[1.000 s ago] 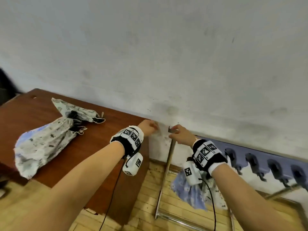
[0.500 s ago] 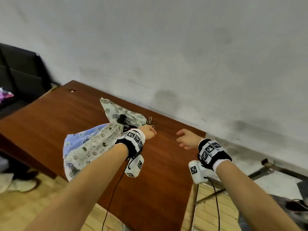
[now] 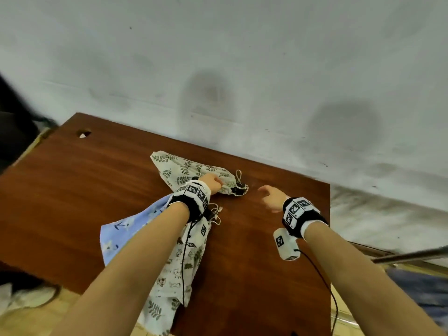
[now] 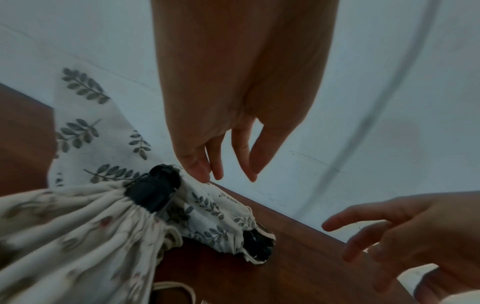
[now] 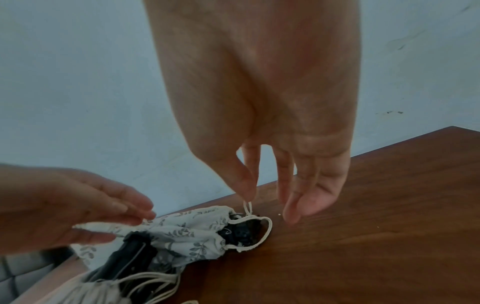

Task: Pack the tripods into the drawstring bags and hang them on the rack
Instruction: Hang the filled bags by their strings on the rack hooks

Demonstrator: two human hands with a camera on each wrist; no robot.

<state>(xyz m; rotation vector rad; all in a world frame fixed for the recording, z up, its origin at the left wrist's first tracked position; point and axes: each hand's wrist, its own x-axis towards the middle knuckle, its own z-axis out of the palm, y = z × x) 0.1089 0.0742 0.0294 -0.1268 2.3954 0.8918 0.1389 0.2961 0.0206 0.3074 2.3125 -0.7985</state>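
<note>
The leaf bag [image 3: 191,171] lies on the table [image 3: 72,190] close to the wall, its long axis running along the table's far edge, with the cinched mouth and a black tripod [image 5: 241,233] tip pointing toward the right hand [image 3: 271,197]. The cord loop [image 5: 248,207] stands up from that mouth. In the right wrist view the right thumb and forefinger reach down to the loop's top; whether they already pinch it or only touch it I cannot tell, and the other fingers hang relaxed. The left hand [image 3: 213,181] sits over the bag's middle, on the side of the mouth away from the right hand, its fingers straight and loose, tips at the cloth and gripping nothing plainly. A second bag [image 3: 179,258], with another tripod end [image 4: 153,191] poking out, lies nearer the person than the leaf bag, under the left forearm. So the right hand is nearer the loop and, in my judgement, should lift it, while the left hand steadies the body.
</note>
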